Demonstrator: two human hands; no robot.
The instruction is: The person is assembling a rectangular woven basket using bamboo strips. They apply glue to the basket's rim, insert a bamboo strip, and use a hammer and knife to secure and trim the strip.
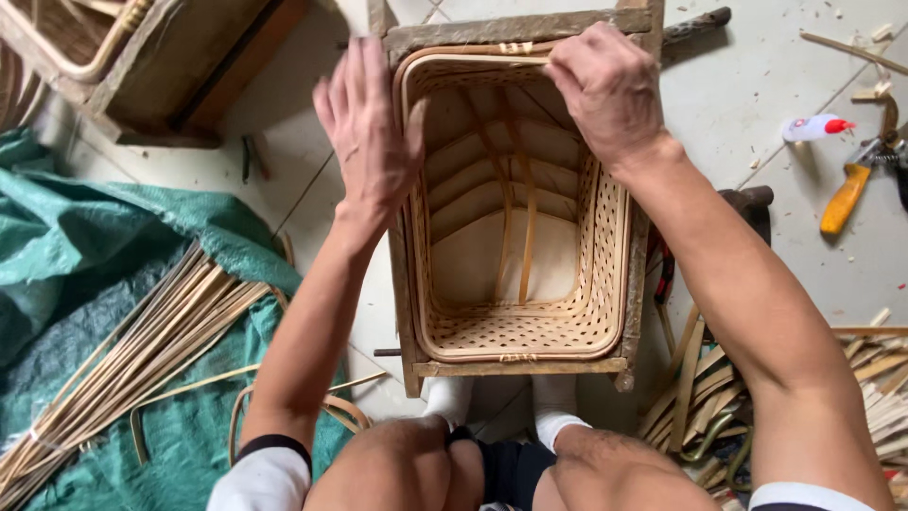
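Left hand (367, 128) spread flat against woven basket (520, 322) left rim, right hand (605, 90) pinching far rim; best steady the wooden frame (520, 367) and press evenly.

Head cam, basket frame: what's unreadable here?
- Right hand: fingertips curl over the basket far rim, so what they pinch is hidden.
- Left hand: seen from the back, so contact between its palm and the basket's side is hidden.
- Wooden frame: its lower parts are hidden by the basket and the knees.
- Orange-handled tool: its head is cut off by the right edge.
- Bamboo strips: their ends run off the left and bottom edges.
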